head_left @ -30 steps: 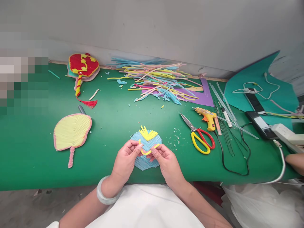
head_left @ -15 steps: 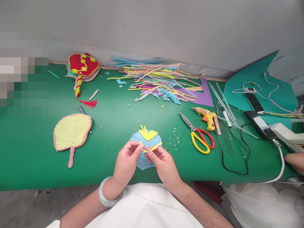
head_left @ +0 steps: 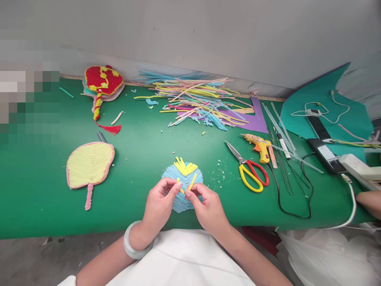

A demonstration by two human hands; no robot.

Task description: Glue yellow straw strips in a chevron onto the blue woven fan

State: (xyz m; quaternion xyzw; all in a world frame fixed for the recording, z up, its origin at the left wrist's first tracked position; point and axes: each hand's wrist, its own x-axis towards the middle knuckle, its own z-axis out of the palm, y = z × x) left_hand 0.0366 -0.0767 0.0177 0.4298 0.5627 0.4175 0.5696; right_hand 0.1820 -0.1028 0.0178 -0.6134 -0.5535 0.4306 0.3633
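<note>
My left hand (head_left: 160, 200) is closed in a pinch on one end of a yellow pipe cleaner (head_left: 193, 181), and my right hand (head_left: 209, 206) pinches it further along. It makes a V between my fingertips; whether it is one bent length or two pieces, I cannot tell. Just beneath lies a blue fan-shaped piece (head_left: 181, 204) covered in slanting strips, partly hidden by my hands. Several short yellow strips (head_left: 186, 167) form a V at its top. Right of my hands lie scissors (head_left: 248, 169) with one red and one yellow handle, blades slightly apart.
A yellow glue gun (head_left: 260, 147) with a black cord lies right, near thin wires and clear sticks. Piled pipe cleaners (head_left: 196, 93) lie at the back. On the left are a pale yellow fan (head_left: 91, 165) and a red fan (head_left: 104, 81). Another person's arm (head_left: 369, 203) shows far right.
The yellow pipe cleaner has gone from a shallow curve to a sharper V, its right part now pointing more upward. My hands stay nearly in place over the blue piece.
</note>
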